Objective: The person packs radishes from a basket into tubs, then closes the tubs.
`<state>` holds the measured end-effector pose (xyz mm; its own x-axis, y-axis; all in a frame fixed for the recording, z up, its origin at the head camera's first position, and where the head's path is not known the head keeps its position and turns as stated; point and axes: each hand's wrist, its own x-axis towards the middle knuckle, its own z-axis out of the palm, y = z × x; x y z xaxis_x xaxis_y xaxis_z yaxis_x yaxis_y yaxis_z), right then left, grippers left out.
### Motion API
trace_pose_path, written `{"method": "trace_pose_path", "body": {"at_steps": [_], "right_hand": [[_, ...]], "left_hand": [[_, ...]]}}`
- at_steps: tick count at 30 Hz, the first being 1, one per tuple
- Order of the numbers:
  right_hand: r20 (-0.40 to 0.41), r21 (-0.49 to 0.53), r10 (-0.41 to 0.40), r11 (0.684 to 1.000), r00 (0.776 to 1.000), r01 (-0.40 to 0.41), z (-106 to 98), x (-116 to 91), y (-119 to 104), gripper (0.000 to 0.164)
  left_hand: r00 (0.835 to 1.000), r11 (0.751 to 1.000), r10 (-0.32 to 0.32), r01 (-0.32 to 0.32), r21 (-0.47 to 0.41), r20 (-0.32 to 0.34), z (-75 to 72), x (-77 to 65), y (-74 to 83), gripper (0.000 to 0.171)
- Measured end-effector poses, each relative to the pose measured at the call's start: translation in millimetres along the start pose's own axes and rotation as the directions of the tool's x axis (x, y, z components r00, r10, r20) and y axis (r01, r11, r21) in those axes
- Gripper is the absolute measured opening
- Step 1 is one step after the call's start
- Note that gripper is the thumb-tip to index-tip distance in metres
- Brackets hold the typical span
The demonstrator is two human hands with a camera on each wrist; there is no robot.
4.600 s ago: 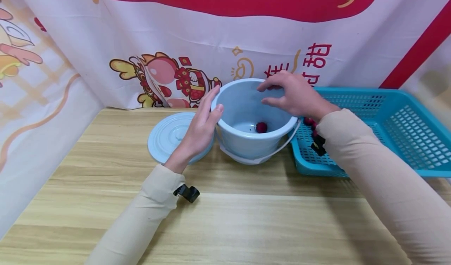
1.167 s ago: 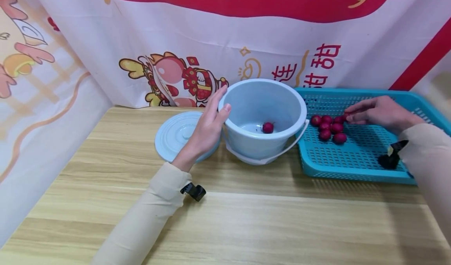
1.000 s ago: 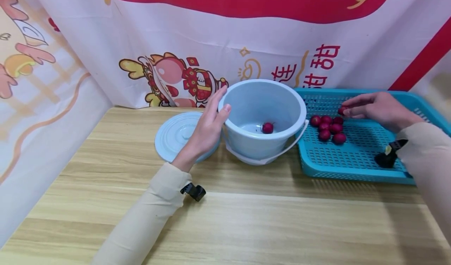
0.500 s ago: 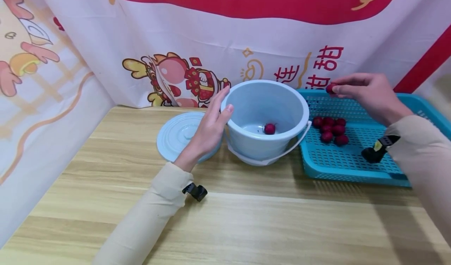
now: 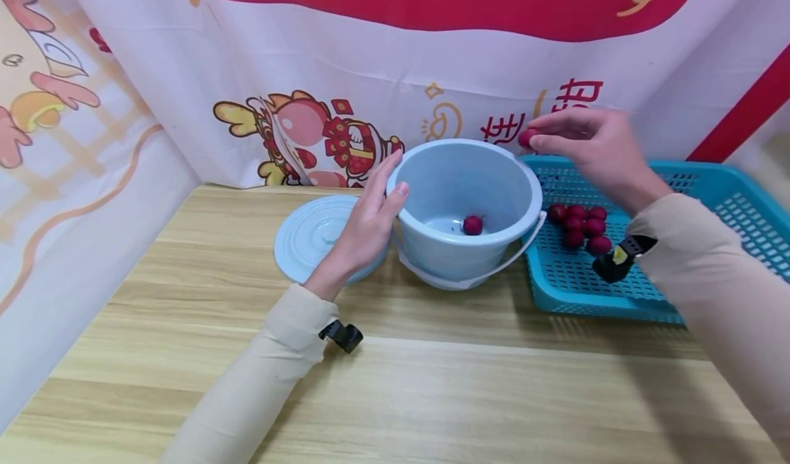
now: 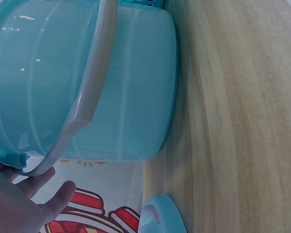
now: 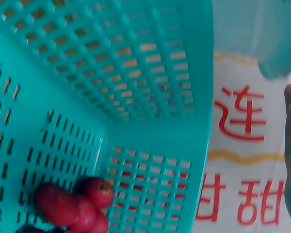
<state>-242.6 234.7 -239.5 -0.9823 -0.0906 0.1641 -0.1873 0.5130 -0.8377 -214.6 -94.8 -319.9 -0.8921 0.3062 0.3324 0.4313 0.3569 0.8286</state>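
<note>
Shifted leftward since the earlier frame, the right hand (image 5: 603,150) pinches one red radish (image 5: 527,138), with the basket (image 5: 568,303) below that hand and, to its left, the bucket (image 5: 453,260), against which the left hand (image 5: 365,225) rests, fingers extended.

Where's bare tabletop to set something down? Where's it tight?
Free: the wooden tabletop in front of the bucket, between both sleeves; also left of the lid, up to the side cloth. Tight: between lid and bucket, where the left hand is, and between bucket and basket, whose left end holds radishes.
</note>
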Motion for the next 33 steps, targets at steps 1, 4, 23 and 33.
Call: {"method": "trace_pose_path", "body": {"at_steps": [1, 4, 23, 33], "right_hand": [[0.006, -0.006, -0.013, 1.0, 1.0, 0.013, 3, 0, -2, 0.051], [0.023, -0.039, -0.06, 0.997, 0.998, 0.061, 13, 1, -8, 0.05], [0.124, -0.264, -0.197, 0.938, 0.973, 0.224, 45, 5, -17, 0.042], [0.179, -0.331, -0.245, 0.897, 0.953, 0.293, 50, 4, -14, 0.038]], "left_hand": [[1.0, 1.0, -0.001, 0.001, -0.001, 0.0, 0.3, 0.0, 0.0, 0.058], [1.0, 1.0, -0.001, 0.001, -0.005, 0.001, 0.9, -0.1, 0.1, 0.058], [1.0, 1.0, -0.002, 0.002, -0.011, 0.001, 0.3, 0.1, 0.2, 0.057], [1.0, 1.0, -0.014, 0.014, -0.012, 0.006, 1.7, 1.1, 0.2, 0.059]]}}
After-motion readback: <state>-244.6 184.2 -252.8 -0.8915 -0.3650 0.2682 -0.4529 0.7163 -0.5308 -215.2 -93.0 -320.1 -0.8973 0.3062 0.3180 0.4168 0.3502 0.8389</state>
